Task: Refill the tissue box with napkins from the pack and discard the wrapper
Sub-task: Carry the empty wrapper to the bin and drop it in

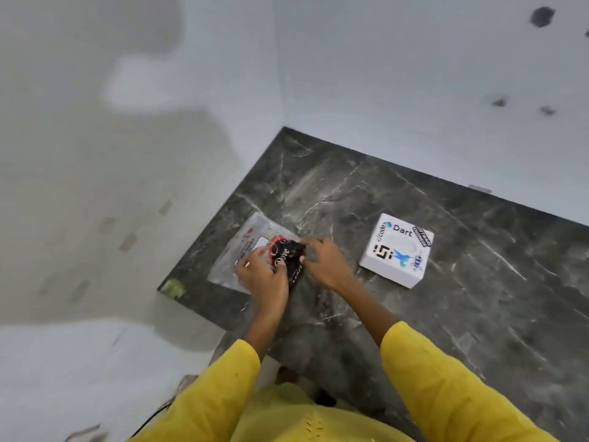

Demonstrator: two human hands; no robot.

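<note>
at the frame's centre, the left hand [264, 275] and right hand [325, 263] both had fingers closed on a dark wrapper [288, 255] over a clear napkin pack [236, 253] on the bench [446, 314]. the white tissue box [396, 250] sat right of them, apart.

Two hands show: one left hand [262, 279] at about nine o'clock of centre, one right hand [325, 264] just beside it toward three o'clock. One dark wrapper [288, 255] printed with red and white sits between them. One clear plastic pack [237, 250] lies under it, toward ten o'clock. One white tissue box [396, 250] with stickers stands at three o'clock of the hands. One dark marble counter [446, 314] bears all. Two yellow sleeves [446, 384] enter from six o'clock.
</note>
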